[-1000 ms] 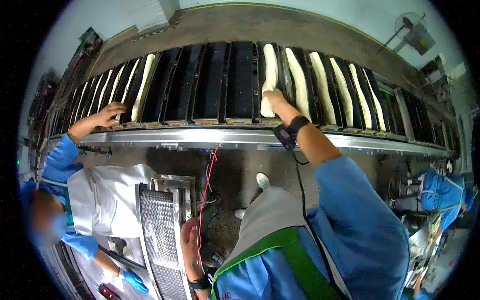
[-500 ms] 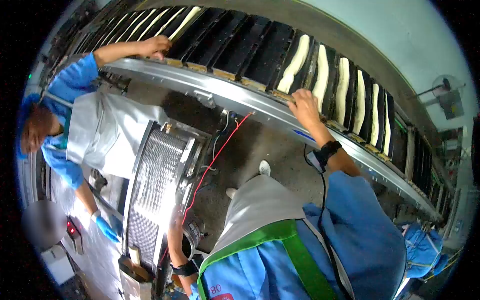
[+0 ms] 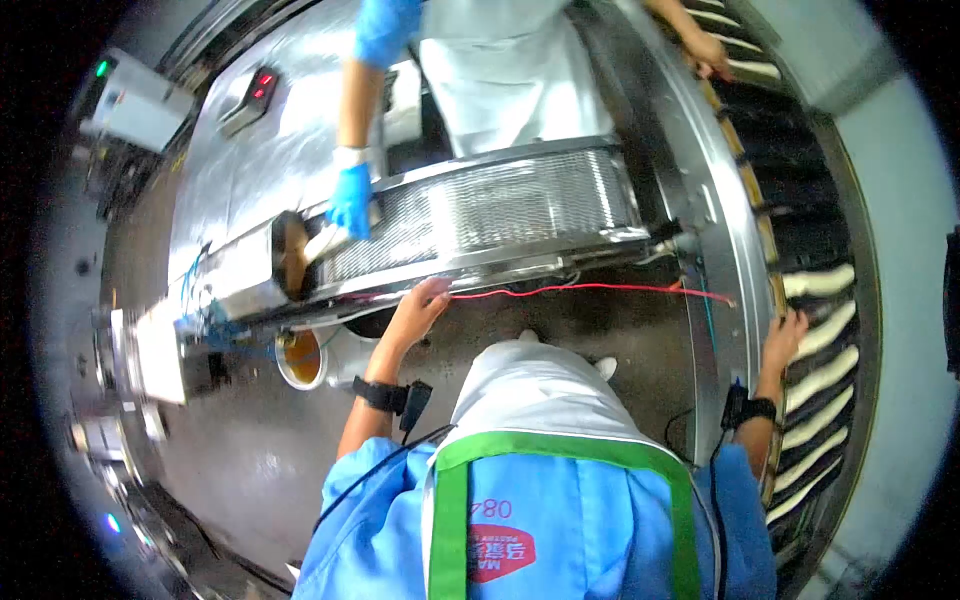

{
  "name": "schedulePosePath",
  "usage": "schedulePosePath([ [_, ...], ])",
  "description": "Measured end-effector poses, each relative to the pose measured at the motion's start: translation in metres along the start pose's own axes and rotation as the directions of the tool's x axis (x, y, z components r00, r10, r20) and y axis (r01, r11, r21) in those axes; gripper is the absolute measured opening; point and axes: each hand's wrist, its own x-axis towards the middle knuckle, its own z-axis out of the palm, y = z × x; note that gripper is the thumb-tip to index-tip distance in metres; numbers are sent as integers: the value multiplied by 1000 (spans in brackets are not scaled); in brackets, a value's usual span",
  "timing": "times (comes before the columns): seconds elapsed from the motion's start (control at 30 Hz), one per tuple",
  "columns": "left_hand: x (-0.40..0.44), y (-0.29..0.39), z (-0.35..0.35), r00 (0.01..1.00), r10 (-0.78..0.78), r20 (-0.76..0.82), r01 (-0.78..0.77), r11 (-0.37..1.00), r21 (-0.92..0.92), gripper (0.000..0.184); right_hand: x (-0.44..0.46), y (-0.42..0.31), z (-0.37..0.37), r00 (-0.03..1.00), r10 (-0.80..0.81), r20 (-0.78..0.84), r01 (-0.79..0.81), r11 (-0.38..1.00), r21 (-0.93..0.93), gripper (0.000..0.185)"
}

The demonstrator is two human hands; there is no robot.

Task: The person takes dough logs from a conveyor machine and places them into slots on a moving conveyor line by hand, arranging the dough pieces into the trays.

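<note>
My left hand (image 3: 425, 303) is beside the near edge of the mesh conveyor (image 3: 480, 215), fingers loosely bent and apart, holding nothing. At the right, my right hand (image 3: 787, 332) rests at the edge of the black trays (image 3: 808, 238), fingers apart, next to long pale dough strips (image 3: 828, 330). A co-worker's blue-gloved hand (image 3: 352, 200) touches a pale dough piece (image 3: 325, 242) at the conveyor's left end, by a metal housing (image 3: 240, 272).
The co-worker's bare hand (image 3: 708, 52) is at the upper tray edge. A red cable (image 3: 560, 289) runs from the conveyor to the metal rail (image 3: 735, 190). A white bucket (image 3: 302, 362) stands on the floor. A device with red digits (image 3: 250, 100) sits on the steel table (image 3: 225, 170).
The view has turned left towards the conveyor. My right hand has let go of the dough strip it held earlier. The co-worker's gloved hand has moved to the dough piece on the conveyor.
</note>
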Motion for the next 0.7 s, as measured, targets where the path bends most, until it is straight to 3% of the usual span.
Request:
schedulePosePath([
  [0.03,-8,9,5,999,-48,-20,48,999,-25,28,-1,11,-18,1000,-12,16,12,999,33,31],
  [0.07,42,-69,-34,997,-47,-67,41,995,-87,28,12,-61,15,999,-42,3,42,999,-22,32],
  [0.2,43,-86,-57,977,-180,-111,156,969,-191,30,15,-70,-3,999,-29,40,35,985,-167,30],
  [0.27,49,-102,-54,982,-108,-154,95,991,-89,30,19,-59,-2,997,-56,49,65,977,-203,30],
  [0.33,59,-114,-53,979,-131,-155,111,985,-131,30,23,-58,-2,996,-76,50,86,968,-237,29],
  [0.43,65,-112,-50,981,-86,-174,80,996,-41,31,21,-67,-18,997,13,79,5,975,-220,31],
  [0.6,67,-103,-46,976,-92,-197,86,996,-40,29,10,-59,-14,998,-66,-13,61,968,-242,31],
  [0.7,64,-108,-47,969,-90,-228,84,996,-35,29,3,-69,-31,993,87,76,-69,976,-207,32],
])
